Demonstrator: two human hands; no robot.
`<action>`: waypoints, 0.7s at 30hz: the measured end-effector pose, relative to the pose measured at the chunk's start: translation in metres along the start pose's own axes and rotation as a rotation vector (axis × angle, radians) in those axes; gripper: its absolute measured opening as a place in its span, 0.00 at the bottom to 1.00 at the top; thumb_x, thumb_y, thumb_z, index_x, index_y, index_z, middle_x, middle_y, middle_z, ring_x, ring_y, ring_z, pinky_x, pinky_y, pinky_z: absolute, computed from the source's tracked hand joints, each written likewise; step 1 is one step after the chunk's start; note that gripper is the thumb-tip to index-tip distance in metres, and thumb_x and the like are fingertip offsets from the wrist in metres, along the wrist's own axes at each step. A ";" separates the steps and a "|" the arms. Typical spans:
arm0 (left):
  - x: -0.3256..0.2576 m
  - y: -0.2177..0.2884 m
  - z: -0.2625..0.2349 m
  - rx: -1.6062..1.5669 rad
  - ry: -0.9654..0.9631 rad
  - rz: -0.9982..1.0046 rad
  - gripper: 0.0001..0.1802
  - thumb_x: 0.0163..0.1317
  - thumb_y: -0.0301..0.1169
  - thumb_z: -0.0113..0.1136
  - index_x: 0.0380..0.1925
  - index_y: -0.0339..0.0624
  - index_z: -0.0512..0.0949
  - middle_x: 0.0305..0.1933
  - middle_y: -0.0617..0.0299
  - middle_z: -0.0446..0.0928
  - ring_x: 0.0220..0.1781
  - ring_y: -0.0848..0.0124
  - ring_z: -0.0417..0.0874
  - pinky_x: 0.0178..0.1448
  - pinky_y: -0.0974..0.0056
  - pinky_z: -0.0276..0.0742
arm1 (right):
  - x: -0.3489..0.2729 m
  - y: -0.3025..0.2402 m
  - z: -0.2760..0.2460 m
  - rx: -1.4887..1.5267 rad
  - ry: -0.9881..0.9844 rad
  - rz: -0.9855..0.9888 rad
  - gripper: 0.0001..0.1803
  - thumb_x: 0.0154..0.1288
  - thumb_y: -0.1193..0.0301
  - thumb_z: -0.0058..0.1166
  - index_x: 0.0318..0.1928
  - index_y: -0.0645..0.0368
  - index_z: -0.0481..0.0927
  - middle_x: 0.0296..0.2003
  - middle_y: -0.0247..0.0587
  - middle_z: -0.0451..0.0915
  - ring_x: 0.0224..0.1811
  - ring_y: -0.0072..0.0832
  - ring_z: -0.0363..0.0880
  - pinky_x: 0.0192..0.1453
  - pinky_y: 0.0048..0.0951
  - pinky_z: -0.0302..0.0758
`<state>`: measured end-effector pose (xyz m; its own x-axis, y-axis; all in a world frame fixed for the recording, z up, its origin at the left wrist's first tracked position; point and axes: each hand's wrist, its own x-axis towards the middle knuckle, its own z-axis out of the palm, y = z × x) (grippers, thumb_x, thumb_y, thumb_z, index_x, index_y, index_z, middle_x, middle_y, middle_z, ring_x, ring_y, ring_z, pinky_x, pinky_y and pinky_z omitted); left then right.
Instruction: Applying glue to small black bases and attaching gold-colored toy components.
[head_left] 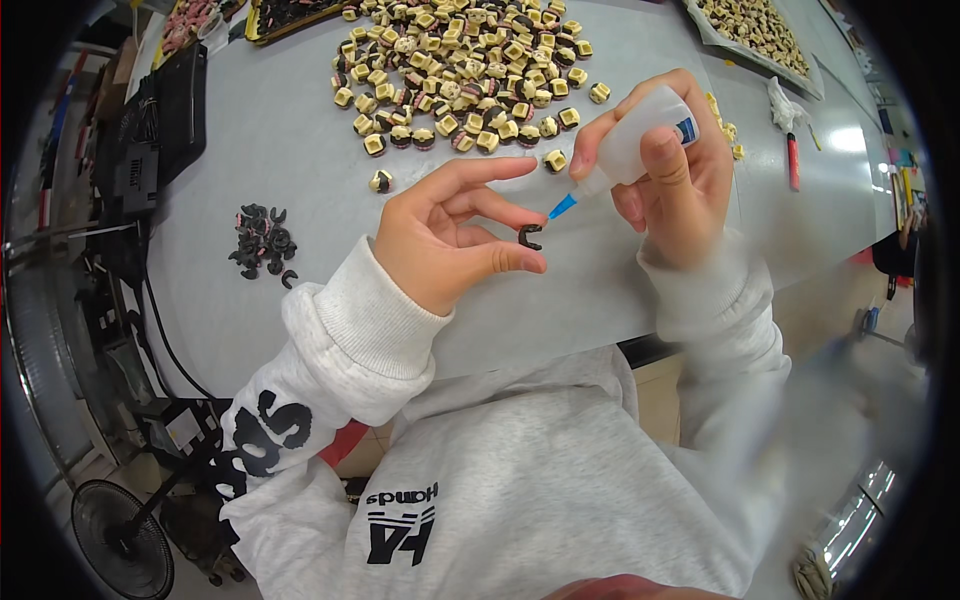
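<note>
Left hand (pixel 425 240) is pinching a black C-shaped piece (pixel 530 237) between thumb and fingertip; right hand (pixel 703 185) is gripping a translucent squeeze bottle (pixel 640 130), blue nozzle (pixel 563 207) pointing toward eight o'clock. Careful work means squeezing lightly, since the pinching fingertip is crowding the nozzle. Black arcs (pixel 265 243) are lying at nine o'clock; cream-and-black blocks (pixel 450 85) are spreading at twelve.

Left hand (pixel 425 240), centre of the frame: thumb and one finger in a pincer, uppermost finger extended rightward. Right hand (pixel 705 180), right of upper centre: fingers curled in a grip, thumb raised. Left forearm (pixel 345 335) and right forearm (pixel 712 305): grey-sleeved to the wrist, angled up from the lower frame.
</note>
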<state>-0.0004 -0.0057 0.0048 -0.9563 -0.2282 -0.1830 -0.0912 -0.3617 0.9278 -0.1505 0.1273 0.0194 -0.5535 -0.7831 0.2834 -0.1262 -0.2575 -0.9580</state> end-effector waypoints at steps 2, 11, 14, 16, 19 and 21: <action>0.000 -0.001 -0.001 0.000 -0.001 0.007 0.32 0.44 0.12 0.64 0.53 0.35 0.67 0.38 0.52 0.77 0.45 0.66 0.80 0.48 0.66 0.81 | 0.000 0.000 0.000 -0.007 -0.005 0.000 0.21 0.66 0.52 0.43 0.38 0.59 0.64 0.26 0.51 0.78 0.10 0.11 0.58 0.13 0.11 0.56; -0.002 0.000 -0.001 0.007 -0.004 -0.002 0.33 0.44 0.12 0.65 0.53 0.35 0.67 0.37 0.52 0.77 0.45 0.65 0.80 0.48 0.66 0.81 | -0.002 -0.002 0.005 0.005 0.009 0.005 0.21 0.66 0.52 0.44 0.38 0.59 0.64 0.26 0.51 0.78 0.10 0.11 0.57 0.14 0.11 0.56; 0.000 -0.001 -0.002 0.006 0.000 -0.001 0.33 0.44 0.12 0.65 0.53 0.35 0.67 0.37 0.52 0.77 0.46 0.65 0.80 0.48 0.66 0.80 | 0.000 -0.001 0.001 0.037 -0.015 0.000 0.17 0.67 0.58 0.45 0.38 0.60 0.63 0.27 0.49 0.79 0.11 0.11 0.58 0.14 0.12 0.56; 0.001 -0.002 -0.003 0.007 0.004 0.010 0.33 0.44 0.12 0.65 0.53 0.35 0.67 0.38 0.52 0.77 0.46 0.65 0.80 0.49 0.65 0.80 | 0.001 0.001 -0.002 0.054 -0.026 -0.005 0.15 0.67 0.61 0.45 0.38 0.61 0.63 0.28 0.48 0.79 0.12 0.11 0.58 0.15 0.12 0.57; 0.003 -0.002 -0.003 -0.008 -0.003 0.022 0.33 0.44 0.13 0.65 0.54 0.34 0.67 0.38 0.52 0.77 0.46 0.66 0.79 0.49 0.65 0.80 | 0.004 0.000 -0.008 0.051 -0.057 -0.020 0.15 0.67 0.60 0.45 0.38 0.61 0.63 0.27 0.47 0.79 0.12 0.11 0.59 0.16 0.11 0.57; 0.003 -0.001 -0.003 -0.011 -0.014 0.039 0.33 0.44 0.13 0.65 0.54 0.34 0.67 0.38 0.53 0.77 0.46 0.66 0.79 0.49 0.65 0.80 | 0.005 -0.002 -0.012 0.066 -0.050 -0.028 0.15 0.67 0.60 0.45 0.38 0.61 0.63 0.29 0.48 0.79 0.13 0.12 0.59 0.16 0.12 0.58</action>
<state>-0.0026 -0.0090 0.0027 -0.9627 -0.2301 -0.1421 -0.0507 -0.3625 0.9306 -0.1630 0.1306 0.0218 -0.5085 -0.8020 0.3135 -0.0853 -0.3154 -0.9451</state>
